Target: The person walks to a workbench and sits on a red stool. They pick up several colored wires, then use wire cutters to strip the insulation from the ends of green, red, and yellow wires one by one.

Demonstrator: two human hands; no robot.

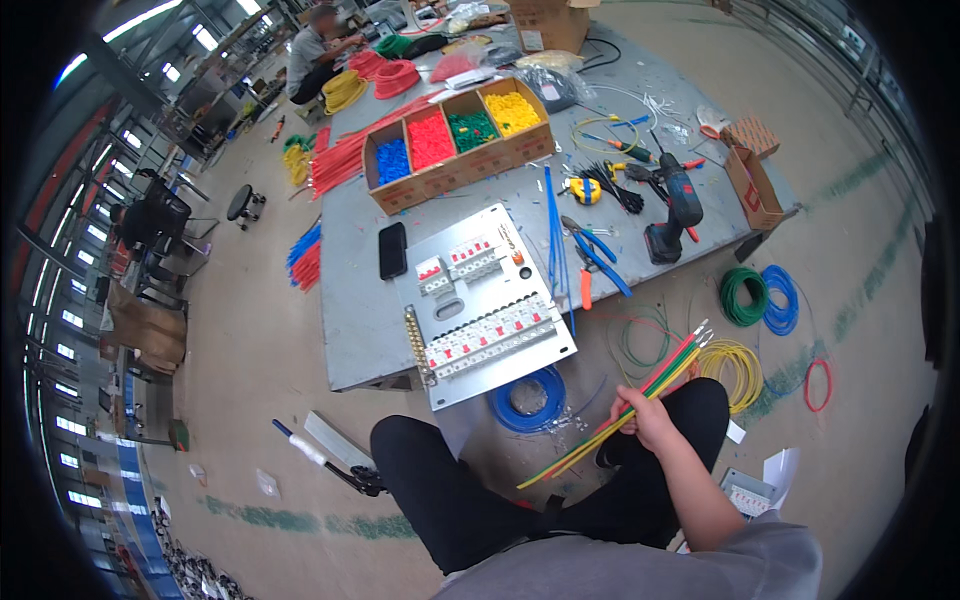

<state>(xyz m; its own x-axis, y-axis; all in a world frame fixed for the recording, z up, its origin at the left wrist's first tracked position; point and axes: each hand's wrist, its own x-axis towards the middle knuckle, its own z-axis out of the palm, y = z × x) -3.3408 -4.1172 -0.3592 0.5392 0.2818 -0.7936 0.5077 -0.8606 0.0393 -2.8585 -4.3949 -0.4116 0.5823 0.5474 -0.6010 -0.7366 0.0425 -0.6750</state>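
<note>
Right hand (pixel 648 418) clenched around a bundle of wires (pixel 622 408), held over the lap beside the breaker panel (pixel 488 305). Left hand out of view. Loose grip, and wires slide out, scattering among floor coils (pixel 745 297).

A breaker panel (pixel 487 305) is laid at the desk's (pixel 350 330) near edge, overhanging it. A phone (pixel 392 250) is placed left of it, pliers (pixel 592 262) right, a compartmented box (pixel 460 140) behind.

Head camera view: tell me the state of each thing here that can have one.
Right hand: closed around a bundle of wires.
Bundle of wires: held slanted, ferruled ends up.
Left hand: out of view.
Breaker panel: flat, overhanging the table edge.
Phone: screen dark.
Cardboard box: open, four filled compartments.
Drill: lying down.
</note>
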